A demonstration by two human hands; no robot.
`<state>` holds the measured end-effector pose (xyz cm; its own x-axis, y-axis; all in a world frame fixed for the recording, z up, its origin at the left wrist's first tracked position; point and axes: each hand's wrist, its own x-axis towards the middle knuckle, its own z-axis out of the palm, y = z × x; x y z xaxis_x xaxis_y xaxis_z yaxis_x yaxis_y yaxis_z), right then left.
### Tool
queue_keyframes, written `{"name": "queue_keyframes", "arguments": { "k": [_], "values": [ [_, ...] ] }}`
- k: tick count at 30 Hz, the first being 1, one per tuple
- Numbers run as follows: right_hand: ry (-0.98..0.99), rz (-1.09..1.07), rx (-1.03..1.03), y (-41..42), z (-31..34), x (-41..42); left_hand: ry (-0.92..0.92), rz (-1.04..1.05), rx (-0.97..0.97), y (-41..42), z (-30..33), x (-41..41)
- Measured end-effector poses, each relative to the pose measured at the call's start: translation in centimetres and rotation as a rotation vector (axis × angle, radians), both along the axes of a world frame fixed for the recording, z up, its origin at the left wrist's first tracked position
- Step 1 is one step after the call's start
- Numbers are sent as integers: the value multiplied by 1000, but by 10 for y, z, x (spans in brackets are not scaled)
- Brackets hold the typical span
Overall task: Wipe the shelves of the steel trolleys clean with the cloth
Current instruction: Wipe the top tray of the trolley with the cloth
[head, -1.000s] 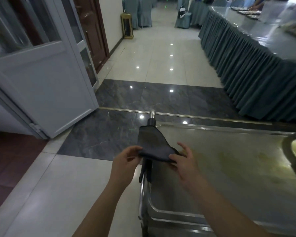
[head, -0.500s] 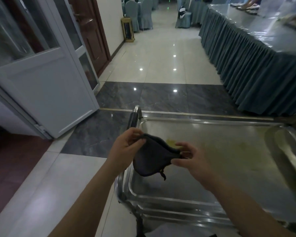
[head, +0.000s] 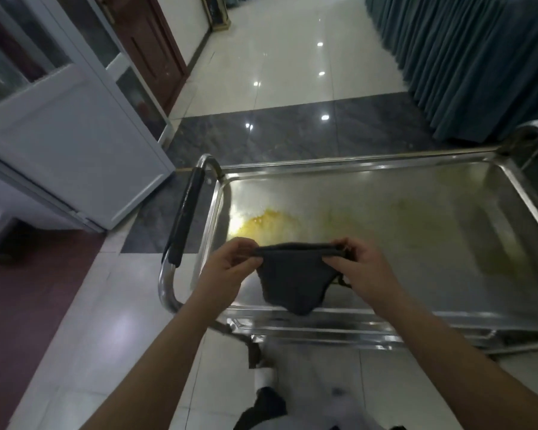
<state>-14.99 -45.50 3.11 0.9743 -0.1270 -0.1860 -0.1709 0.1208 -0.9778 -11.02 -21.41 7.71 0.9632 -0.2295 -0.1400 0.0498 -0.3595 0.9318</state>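
One steel trolley point(head: 370, 162) shows its top shelf point(head: 401, 243), a shallow rimmed tray of dull, smeared metal holding only a yellow stain point(head: 264, 223) at its far left. Above the shelf's near left part, two hands stretch one dark grey cloth point(head: 292, 277): the left hand point(head: 227, 268) and right hand point(head: 364, 268) each pinch a top corner with closed fingers, and the soft fabric sags between them. A black-padded handle point(head: 185, 212) curves off the trolley's left end.
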Motion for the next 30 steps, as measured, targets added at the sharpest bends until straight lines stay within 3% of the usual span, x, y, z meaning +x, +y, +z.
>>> {"name": "queue_keyframes", "arguments": {
  "k": [4, 6, 10, 13, 18, 22, 27, 29, 30],
  "values": [
    [-253, -34, -279, -28, 9, -11, -143, -5, -26, -22, 0, -8],
    [-276, -13, -439, -34, 1, -25, -140, -50, 43, -24, -13, -18],
    [-19, 247, -670, -35, -50, -71, 44, -97, 264, -23, -69, -59],
    [126, 390, -741, -32, -84, -103, 210, -127, 323, -19, -105, -92],
    [118, 366, -694, -31, -90, -107, 248, -72, 285, -15, -118, -96],
    [102, 218, -656, -41, -88, -63, 235, 22, 210, -32, -113, -55],
    [225, 145, -844, -46, -111, 3, 226, 87, 227, -65, -128, 8],
    [293, 195, -1003, -44, -126, 15, 244, 74, 303, -75, -139, 20],
    [307, 207, -1097, -42, -132, 17, 166, 57, 401, -78, -144, 21]
  ]
}}
